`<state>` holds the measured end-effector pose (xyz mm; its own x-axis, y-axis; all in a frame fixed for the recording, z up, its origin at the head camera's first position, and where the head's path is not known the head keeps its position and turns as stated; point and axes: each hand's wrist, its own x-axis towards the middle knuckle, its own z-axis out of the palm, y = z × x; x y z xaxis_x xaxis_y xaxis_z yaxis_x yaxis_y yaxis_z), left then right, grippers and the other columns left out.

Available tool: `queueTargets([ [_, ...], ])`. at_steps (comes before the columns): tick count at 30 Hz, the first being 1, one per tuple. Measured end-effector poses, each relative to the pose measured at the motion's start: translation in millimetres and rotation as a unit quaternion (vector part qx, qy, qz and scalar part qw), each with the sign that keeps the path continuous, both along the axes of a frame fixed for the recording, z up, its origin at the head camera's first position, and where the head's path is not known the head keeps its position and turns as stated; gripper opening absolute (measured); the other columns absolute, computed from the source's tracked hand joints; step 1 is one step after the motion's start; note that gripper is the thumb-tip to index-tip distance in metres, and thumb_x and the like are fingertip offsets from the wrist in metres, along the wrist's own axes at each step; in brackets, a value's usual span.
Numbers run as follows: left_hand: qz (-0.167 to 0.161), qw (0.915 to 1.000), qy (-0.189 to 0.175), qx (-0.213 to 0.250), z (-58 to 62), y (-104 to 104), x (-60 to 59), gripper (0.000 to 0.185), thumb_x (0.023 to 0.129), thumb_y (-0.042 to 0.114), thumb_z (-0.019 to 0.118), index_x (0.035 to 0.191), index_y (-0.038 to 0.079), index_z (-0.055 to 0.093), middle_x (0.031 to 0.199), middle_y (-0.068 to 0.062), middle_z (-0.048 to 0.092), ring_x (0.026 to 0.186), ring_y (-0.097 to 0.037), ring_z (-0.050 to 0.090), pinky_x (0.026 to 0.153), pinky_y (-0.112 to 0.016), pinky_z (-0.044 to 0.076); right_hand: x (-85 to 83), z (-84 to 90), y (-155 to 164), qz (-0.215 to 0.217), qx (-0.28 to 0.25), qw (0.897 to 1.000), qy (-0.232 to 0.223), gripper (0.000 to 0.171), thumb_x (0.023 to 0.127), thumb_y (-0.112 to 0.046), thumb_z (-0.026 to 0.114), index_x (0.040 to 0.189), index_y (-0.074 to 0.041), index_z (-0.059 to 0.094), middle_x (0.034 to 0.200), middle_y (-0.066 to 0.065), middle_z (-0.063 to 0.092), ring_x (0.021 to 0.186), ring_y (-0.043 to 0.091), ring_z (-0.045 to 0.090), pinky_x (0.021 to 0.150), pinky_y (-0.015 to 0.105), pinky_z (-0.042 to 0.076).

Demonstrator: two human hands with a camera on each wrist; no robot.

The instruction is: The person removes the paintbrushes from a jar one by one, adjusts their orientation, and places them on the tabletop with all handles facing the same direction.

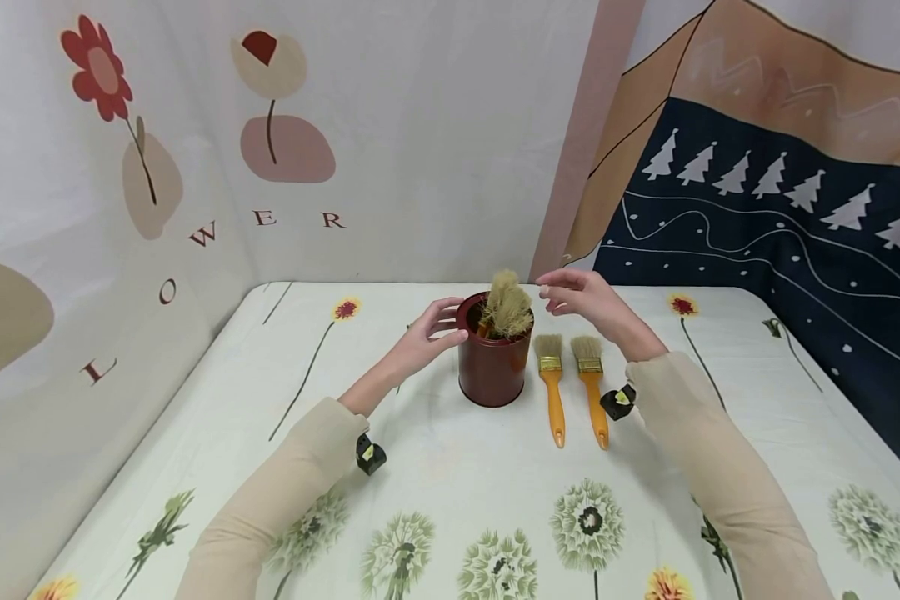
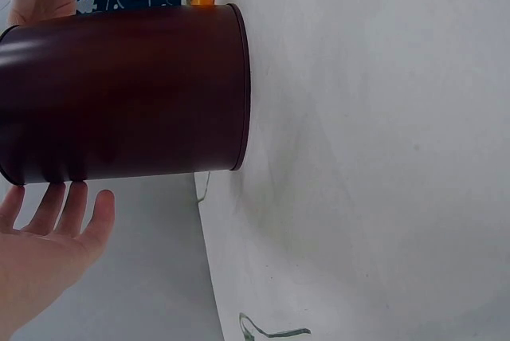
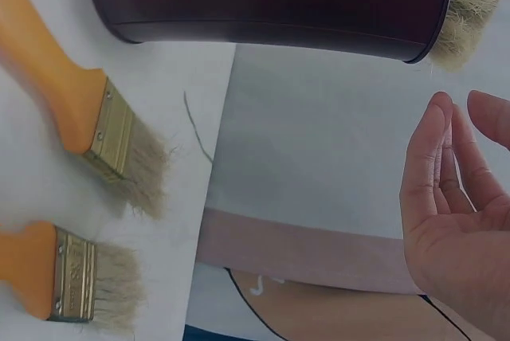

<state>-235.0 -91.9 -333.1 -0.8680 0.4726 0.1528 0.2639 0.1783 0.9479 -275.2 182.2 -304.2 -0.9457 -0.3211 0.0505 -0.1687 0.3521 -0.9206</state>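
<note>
A dark red cylindrical can (image 1: 491,373) stands upright on the table, with a bushy tan bristle tuft (image 1: 509,307) rising above its rim and a bit of orange showing inside. At the can's left side is my left hand (image 1: 429,328), its fingertips right at the wall near the rim and its fingers spread and relaxed. My right hand (image 1: 581,296) hovers just right of the tuft, fingers loosely bent, with nothing between thumb and fingers in the right wrist view. Below it lie two flat paintbrushes, one paintbrush (image 1: 551,387) nearer the can and another paintbrush (image 1: 592,387) beside it, bristles pointing away.
A white cloth (image 1: 435,475) printed with flowers and dandelions covers the table. Behind it hangs a pale curtain (image 1: 420,167) with flower prints and letters. A dark blue panel (image 1: 720,225) with white trees borders the right side.
</note>
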Motion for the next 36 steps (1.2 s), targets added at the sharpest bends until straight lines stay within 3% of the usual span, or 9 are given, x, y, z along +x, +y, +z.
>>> queueTargets([
  [6, 0.0, 1.0, 0.001, 0.0, 0.3, 0.4, 0.3, 0.053, 0.089, 0.012, 0.054, 0.135, 0.004, 0.028, 0.132, -0.017, 0.034, 0.119, -0.028, 0.036, 0.092, -0.039, 0.036, -3.5, -1.9, -3.9, -0.006, -0.024, 1.0, -0.001, 0.035, 0.09, -0.019, 0.052, 0.117, 0.003, 0.051, 0.105, 0.017, 0.055, 0.088, 0.029, 0.055, 0.078, 0.032, 0.047],
  [13, 0.001, 1.0, 0.0, 0.002, 0.5, 0.9, 0.8, 0.053, 0.089, 0.011, 0.054, 0.135, 0.004, 0.028, 0.132, -0.018, 0.034, 0.119, -0.029, 0.036, 0.093, -0.04, 0.036, -7.5, -5.8, -8.9, -0.004, -0.048, 0.999, -0.022, 0.037, 0.091, -0.02, 0.051, 0.12, 0.002, 0.048, 0.115, 0.022, 0.049, 0.092, 0.028, 0.053, 0.083, 0.033, 0.045],
  [22, 0.001, 1.0, 0.0, 0.005, 1.2, 1.4, 0.8, 0.052, 0.089, 0.009, 0.053, 0.134, 0.003, 0.028, 0.131, -0.018, 0.035, 0.118, -0.03, 0.036, 0.092, -0.039, 0.036, -10.6, -1.2, -16.9, -0.001, -0.065, 0.998, -0.02, 0.038, 0.09, -0.02, 0.053, 0.121, 0.001, 0.049, 0.114, 0.015, 0.05, 0.093, 0.024, 0.05, 0.084, 0.035, 0.044],
  [36, 0.002, 1.0, -0.001, -0.001, -0.2, 0.5, 0.0, 0.053, 0.089, 0.012, 0.054, 0.135, 0.005, 0.028, 0.132, -0.016, 0.035, 0.119, -0.028, 0.036, 0.092, -0.039, 0.036, -14.3, 8.7, -27.0, 0.051, -0.062, 0.997, 0.002, 0.034, 0.09, -0.006, 0.046, 0.123, 0.001, 0.048, 0.117, 0.014, 0.049, 0.095, 0.025, 0.05, 0.087, 0.04, 0.041],
])
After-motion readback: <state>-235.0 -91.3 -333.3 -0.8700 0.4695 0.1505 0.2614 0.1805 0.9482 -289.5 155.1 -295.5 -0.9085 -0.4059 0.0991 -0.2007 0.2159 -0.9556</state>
